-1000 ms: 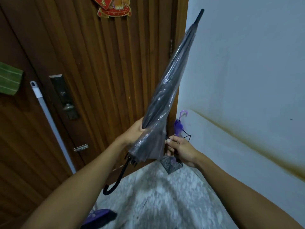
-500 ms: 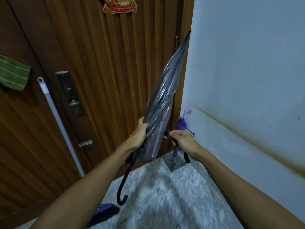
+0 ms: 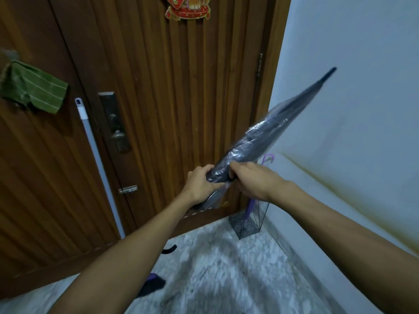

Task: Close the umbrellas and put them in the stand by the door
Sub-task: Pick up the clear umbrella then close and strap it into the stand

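Hands, left hand point(image 3: 199, 182) and right hand point(image 3: 251, 180), are gripping the folded grey umbrella point(image 3: 260, 141), bunching its canopy for the wire stand point(image 3: 249, 223).

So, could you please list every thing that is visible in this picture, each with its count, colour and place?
folded umbrella: 1, dark grey with clear cover, held slanting in front of the door, tip up toward the wall
purple umbrella: 1, purple, standing in the stand
umbrella stand: 1, black wire, floor corner between door and wall
door: 1, brown wood, ahead
lock plate: 1, dark metal, on the door
latch: 1, silver, low on the door
decoration: 1, red, top of the door
cloth: 1, green striped, hanging at left
pole: 1, white, leaning at the door
wall: 1, white, stained, right
floor: 1, grey marble
left hand: grips folded umbrella
right hand: grips folded umbrella
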